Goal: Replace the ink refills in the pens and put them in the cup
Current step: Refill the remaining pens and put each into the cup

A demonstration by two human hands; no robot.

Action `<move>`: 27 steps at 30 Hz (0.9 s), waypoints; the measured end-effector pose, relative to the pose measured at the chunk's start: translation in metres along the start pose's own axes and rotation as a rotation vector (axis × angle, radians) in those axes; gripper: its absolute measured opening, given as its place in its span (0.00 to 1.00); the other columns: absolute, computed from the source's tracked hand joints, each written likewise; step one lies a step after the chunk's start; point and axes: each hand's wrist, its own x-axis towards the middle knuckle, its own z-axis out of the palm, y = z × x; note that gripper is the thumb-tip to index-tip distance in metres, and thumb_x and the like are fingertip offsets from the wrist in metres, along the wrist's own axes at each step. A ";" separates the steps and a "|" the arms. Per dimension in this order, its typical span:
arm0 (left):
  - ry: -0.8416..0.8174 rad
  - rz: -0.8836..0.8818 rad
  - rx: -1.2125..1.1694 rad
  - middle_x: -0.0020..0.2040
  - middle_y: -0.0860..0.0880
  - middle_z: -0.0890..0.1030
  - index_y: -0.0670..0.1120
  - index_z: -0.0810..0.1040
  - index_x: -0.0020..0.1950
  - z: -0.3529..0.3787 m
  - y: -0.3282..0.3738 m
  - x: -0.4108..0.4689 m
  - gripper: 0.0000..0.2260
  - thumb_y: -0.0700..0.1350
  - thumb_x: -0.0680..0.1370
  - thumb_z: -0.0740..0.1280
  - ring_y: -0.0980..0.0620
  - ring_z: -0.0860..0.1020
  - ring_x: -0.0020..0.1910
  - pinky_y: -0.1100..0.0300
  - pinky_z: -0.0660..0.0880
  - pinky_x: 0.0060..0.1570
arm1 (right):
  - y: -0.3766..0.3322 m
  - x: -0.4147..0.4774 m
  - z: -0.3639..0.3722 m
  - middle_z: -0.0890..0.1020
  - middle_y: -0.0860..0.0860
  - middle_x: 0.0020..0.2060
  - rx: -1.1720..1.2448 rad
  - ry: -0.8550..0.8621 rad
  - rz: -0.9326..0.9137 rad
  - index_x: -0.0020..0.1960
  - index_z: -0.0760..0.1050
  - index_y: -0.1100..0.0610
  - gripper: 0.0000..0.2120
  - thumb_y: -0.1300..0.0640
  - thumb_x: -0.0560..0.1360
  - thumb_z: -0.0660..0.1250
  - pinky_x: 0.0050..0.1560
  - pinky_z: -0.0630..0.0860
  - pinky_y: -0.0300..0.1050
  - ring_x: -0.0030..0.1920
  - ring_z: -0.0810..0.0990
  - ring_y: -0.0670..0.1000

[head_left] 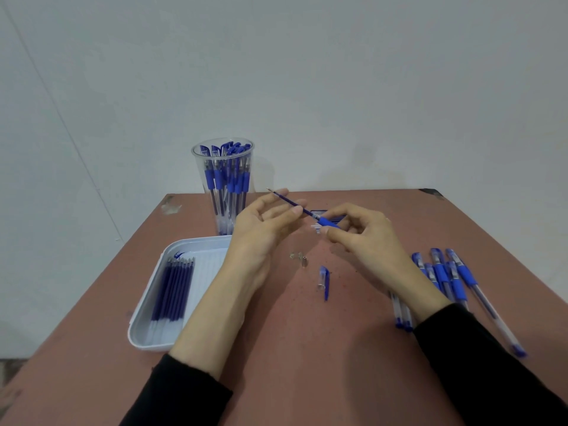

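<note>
My right hand pinches a pen barrel with a blue grip above the table. A blue ink refill sticks out of that barrel toward the upper left. My left hand is beside it, thumb and fingers around the refill's shaft. A clear cup holding several blue pens stands behind my left hand. A white tray at the left holds several blue refills. A loose pen cap and a small metal tip lie on the table below my hands.
Several capped blue pens lie in a pile at the right on the brown table, partly under my right forearm. A dark blue object shows behind the held pen. A pale wall stands behind the table's far edge.
</note>
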 end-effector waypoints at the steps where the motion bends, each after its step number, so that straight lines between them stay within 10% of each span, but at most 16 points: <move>1: 0.005 0.006 0.022 0.45 0.46 0.83 0.40 0.76 0.56 0.000 -0.001 0.001 0.12 0.30 0.74 0.66 0.56 0.82 0.41 0.65 0.79 0.45 | 0.000 0.000 0.000 0.74 0.48 0.29 -0.003 -0.009 -0.001 0.43 0.81 0.47 0.05 0.57 0.71 0.73 0.35 0.69 0.39 0.28 0.70 0.44; 13: 0.146 0.182 -0.067 0.40 0.48 0.82 0.47 0.75 0.53 0.002 0.002 0.003 0.05 0.39 0.81 0.60 0.51 0.82 0.41 0.56 0.81 0.48 | 0.000 0.005 -0.014 0.74 0.47 0.28 -0.165 0.028 0.035 0.39 0.79 0.44 0.10 0.59 0.71 0.72 0.31 0.65 0.31 0.26 0.70 0.40; 18: 0.148 0.260 0.295 0.28 0.56 0.73 0.47 0.77 0.57 0.002 0.002 0.006 0.10 0.40 0.82 0.58 0.61 0.73 0.29 0.64 0.77 0.39 | 0.005 0.010 -0.025 0.73 0.47 0.29 -0.240 0.163 0.059 0.42 0.79 0.45 0.06 0.57 0.72 0.72 0.31 0.64 0.35 0.30 0.69 0.43; 27: -0.043 0.266 1.015 0.39 0.49 0.81 0.42 0.83 0.53 0.030 0.018 0.059 0.07 0.38 0.76 0.68 0.59 0.76 0.35 0.76 0.71 0.37 | 0.009 0.012 -0.037 0.70 0.51 0.30 -0.168 0.300 0.082 0.43 0.79 0.46 0.03 0.55 0.74 0.70 0.34 0.68 0.44 0.32 0.70 0.50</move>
